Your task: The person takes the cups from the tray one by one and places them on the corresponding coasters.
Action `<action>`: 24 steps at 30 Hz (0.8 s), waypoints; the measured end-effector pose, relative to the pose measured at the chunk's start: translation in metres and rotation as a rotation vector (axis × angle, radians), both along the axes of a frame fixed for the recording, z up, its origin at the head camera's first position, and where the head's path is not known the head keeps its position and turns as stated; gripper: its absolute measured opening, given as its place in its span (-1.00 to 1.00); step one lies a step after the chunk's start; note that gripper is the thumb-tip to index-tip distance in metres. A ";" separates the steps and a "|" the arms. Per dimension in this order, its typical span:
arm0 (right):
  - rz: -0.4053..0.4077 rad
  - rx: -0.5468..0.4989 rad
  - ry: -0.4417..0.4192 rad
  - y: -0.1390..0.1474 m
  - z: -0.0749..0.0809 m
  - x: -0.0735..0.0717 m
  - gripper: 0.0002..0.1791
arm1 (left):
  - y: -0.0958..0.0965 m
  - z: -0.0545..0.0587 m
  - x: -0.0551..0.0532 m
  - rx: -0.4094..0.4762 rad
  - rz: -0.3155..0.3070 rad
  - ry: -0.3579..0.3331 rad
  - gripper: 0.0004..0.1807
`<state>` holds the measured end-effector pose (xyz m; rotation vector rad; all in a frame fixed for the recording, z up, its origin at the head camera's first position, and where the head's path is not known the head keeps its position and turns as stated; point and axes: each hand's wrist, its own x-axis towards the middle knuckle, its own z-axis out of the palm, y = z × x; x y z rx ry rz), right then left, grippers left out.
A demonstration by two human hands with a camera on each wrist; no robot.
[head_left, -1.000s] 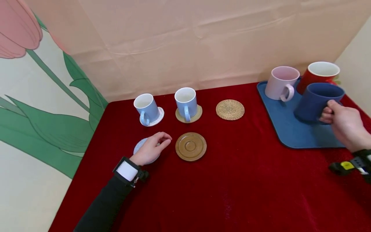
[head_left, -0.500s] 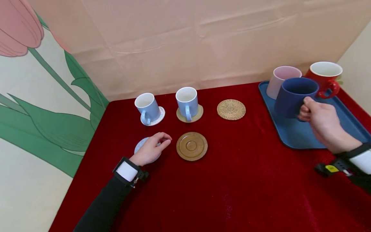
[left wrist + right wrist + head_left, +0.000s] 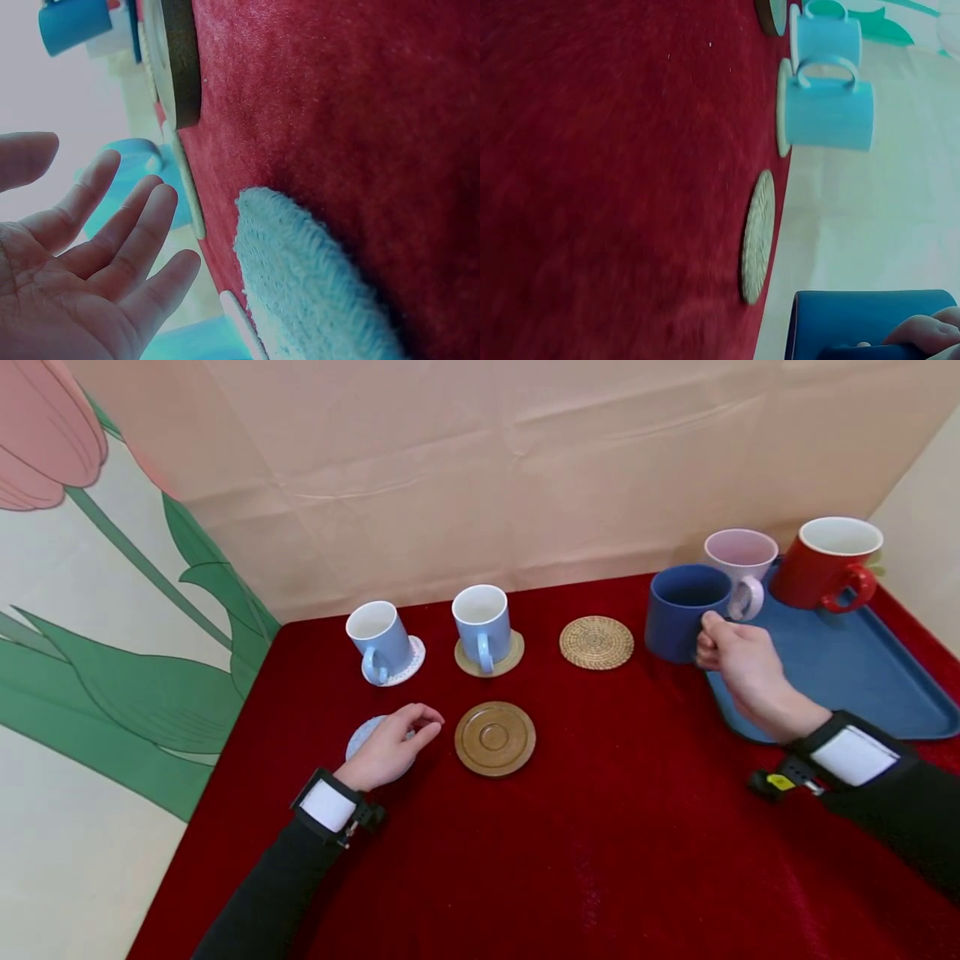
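Observation:
My right hand (image 3: 742,660) grips the handle of a dark blue mug (image 3: 678,622), held upright at the left edge of the blue tray (image 3: 840,677). In the right wrist view the dark blue mug (image 3: 855,322) appears at the bottom right with fingertips on its handle. To its left lies a round woven coaster (image 3: 597,643) with nothing on it. My left hand (image 3: 390,743) hovers over a light blue fabric coaster (image 3: 300,277), its fingers relaxed and holding nothing. Right of that hand is a brown wooden coaster (image 3: 495,739).
Two light blue mugs stand at the back, the left mug (image 3: 381,643) on a white coaster (image 3: 415,662), the other mug (image 3: 482,622) on a tan coaster (image 3: 516,652). A pink mug (image 3: 735,556) and a red mug (image 3: 817,572) stand on the tray. Red cloth (image 3: 600,843) covers the table.
The right hand has carried the dark blue mug leftward from the tray's middle, past the pink mug, to beyond the tray's left edge. The left hand has stayed in place.

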<state>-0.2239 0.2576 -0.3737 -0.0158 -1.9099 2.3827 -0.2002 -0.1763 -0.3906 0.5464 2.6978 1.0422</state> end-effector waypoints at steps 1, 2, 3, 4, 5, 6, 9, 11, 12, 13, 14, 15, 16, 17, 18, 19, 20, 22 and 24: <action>-0.003 0.013 -0.005 -0.004 0.000 -0.001 -0.51 | 0.000 0.000 0.000 0.002 0.000 0.000 -0.78; -0.006 0.034 -0.012 -0.009 -0.001 -0.002 -0.51 | -0.001 0.000 0.000 0.005 -0.001 0.000 -0.78; -0.009 0.050 -0.018 -0.013 -0.001 -0.004 -0.51 | -0.001 0.000 0.001 0.005 -0.003 0.001 -0.78; -0.013 0.067 -0.027 -0.017 -0.001 -0.005 -0.51 | -0.001 0.000 0.001 0.006 -0.002 0.000 -0.78; -0.018 0.080 -0.035 -0.021 -0.002 -0.007 -0.51 | -0.001 0.000 0.001 0.007 -0.003 -0.001 -0.78; -0.022 0.095 -0.041 -0.025 -0.002 -0.008 -0.51 | -0.001 -0.001 0.001 0.007 -0.002 -0.003 -0.78; -0.041 0.160 -0.061 -0.037 -0.003 -0.013 -0.50 | 0.000 -0.002 0.001 -0.002 -0.012 0.000 -0.78; -0.051 0.220 -0.076 -0.044 -0.004 -0.017 -0.49 | 0.002 -0.002 0.000 -0.006 -0.024 -0.005 -0.76; -0.057 0.244 -0.083 -0.048 -0.004 -0.018 -0.49 | 0.003 -0.003 -0.001 -0.009 -0.033 -0.003 -0.75; -0.061 0.267 -0.089 -0.051 -0.004 -0.020 -0.48 | 0.005 -0.003 -0.001 -0.012 -0.049 0.004 -0.74; -0.065 0.285 -0.091 -0.054 -0.005 -0.022 -0.48 | 0.007 -0.003 -0.002 -0.016 -0.060 0.006 -0.74; -0.069 0.299 -0.094 -0.057 -0.005 -0.024 -0.48 | 0.010 -0.003 -0.003 -0.019 -0.072 0.011 -0.73; -0.074 0.301 -0.092 -0.060 -0.005 -0.026 -0.48 | 0.012 -0.003 -0.004 -0.026 -0.085 0.019 -0.72; -0.079 0.297 -0.089 -0.062 -0.006 -0.028 -0.47 | 0.015 -0.002 -0.006 -0.036 -0.100 0.029 -0.72; -0.080 0.302 -0.087 -0.065 -0.006 -0.030 -0.47 | 0.019 -0.002 -0.007 -0.049 -0.115 0.040 -0.71; -0.079 0.307 -0.084 -0.067 -0.007 -0.031 -0.48 | 0.023 -0.001 -0.009 -0.064 -0.132 0.048 -0.69; -0.082 0.308 -0.081 -0.069 -0.007 -0.033 -0.48 | 0.027 0.000 -0.012 -0.084 -0.148 0.052 -0.68; -0.088 0.314 -0.074 -0.073 -0.009 -0.036 -0.48 | 0.039 0.001 -0.017 -0.129 -0.195 0.068 -0.63; -0.089 0.329 -0.071 -0.077 -0.011 -0.039 -0.48 | 0.054 0.004 -0.025 -0.177 -0.247 0.077 -0.57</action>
